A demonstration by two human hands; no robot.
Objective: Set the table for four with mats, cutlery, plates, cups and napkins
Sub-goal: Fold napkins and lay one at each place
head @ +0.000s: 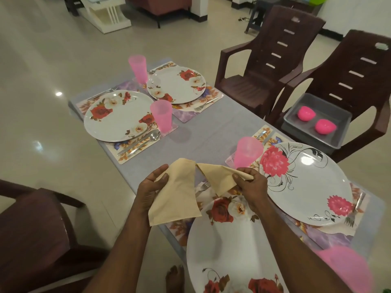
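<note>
— Where are you in the job?

— On the napkins, by the look of it. Mats, plates, cutlery and pink cups are already out at four places, and no napkin lies at any of them that I can see. Your left hand (151,188) and right hand (249,182) are apart, each gripping one soft, pale-yellow cloth napkin: the left one (175,197) hangs in a loose fold, the right one (218,176) is pinched at its end.

— And where are they, exactly?

— Both are in the air just above the far rim of the nearest white rose-patterned plate (230,240), over the table (207,127).

— What does the next move call for?

— I'd judge you need to lay one down flat beside that plate without knocking the fork (202,188) at its far-left edge, then carry the other to a neighbouring place. The cloth is limp, so it will likely need smoothing.
</note>
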